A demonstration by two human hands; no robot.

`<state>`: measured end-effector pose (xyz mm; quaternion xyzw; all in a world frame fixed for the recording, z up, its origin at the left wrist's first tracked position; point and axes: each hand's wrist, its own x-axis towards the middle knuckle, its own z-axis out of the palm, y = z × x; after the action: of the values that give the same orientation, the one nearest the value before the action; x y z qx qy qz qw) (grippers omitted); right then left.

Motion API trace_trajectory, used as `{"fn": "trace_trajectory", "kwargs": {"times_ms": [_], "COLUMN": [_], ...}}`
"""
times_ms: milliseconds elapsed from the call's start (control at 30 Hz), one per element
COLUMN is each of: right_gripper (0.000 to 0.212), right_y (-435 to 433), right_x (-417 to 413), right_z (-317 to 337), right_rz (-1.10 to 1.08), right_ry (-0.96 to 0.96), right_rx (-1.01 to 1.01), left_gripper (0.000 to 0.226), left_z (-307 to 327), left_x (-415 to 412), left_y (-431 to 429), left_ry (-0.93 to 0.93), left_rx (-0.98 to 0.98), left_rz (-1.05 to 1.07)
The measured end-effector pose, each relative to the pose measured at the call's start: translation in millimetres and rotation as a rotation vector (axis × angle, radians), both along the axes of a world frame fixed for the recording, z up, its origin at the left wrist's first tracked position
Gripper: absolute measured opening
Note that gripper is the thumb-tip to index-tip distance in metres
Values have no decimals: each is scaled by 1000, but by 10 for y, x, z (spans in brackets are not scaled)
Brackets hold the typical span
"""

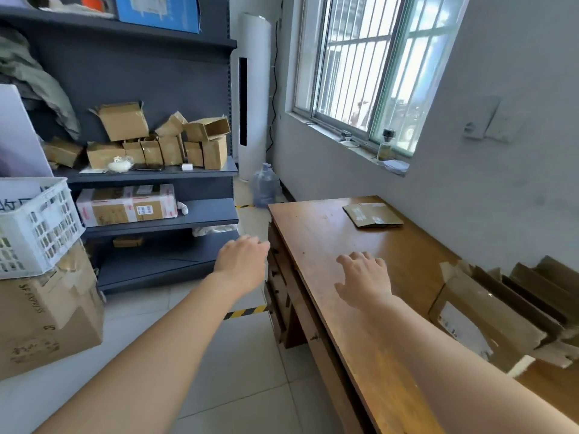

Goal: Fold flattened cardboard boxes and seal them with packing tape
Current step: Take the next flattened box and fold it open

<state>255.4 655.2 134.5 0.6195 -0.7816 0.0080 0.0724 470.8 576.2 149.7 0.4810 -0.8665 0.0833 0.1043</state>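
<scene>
A flattened cardboard box [372,215] lies at the far end of the wooden table [316,233], near the wall. More flattened and half-open boxes [488,311] are stacked at the table's right side against the wall. My right hand [365,278] hovers over the table's middle, fingers spread, holding nothing. My left hand [242,261] is stretched out over the floor just left of the table's edge, empty, with its fingers loosely curled. No packing tape is in view.
A dark shelf unit [163,173] on the left holds several small folded boxes [163,142] and a taped parcel [128,205]. A white crate [34,223] sits on a large carton [47,317]. A water jug [265,186] stands on the floor by the far wall.
</scene>
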Motion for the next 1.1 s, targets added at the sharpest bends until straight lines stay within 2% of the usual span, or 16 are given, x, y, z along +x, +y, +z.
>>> {"fn": "trace_trajectory", "kwargs": {"times_ms": [433,600,1100], "right_gripper": [41,42,43], "right_y": [-1640,-2213,-3394], "right_x": [-720,-1242,-2816], "right_z": [-103,-221,-701], "right_rz": [-295,-360,-546], "right_ry": [-5,3,-104], "right_rx": [37,19,126], "left_gripper": [32,21,31], "left_z": [-79,-189,-849], "left_x": [-1063,-1724,-3761], "left_y": [-2155,-2875,-4450], "left_ry": [4,-41,-115], "left_rx": [85,88,268], "left_rz": [-259,-319,-459]}}
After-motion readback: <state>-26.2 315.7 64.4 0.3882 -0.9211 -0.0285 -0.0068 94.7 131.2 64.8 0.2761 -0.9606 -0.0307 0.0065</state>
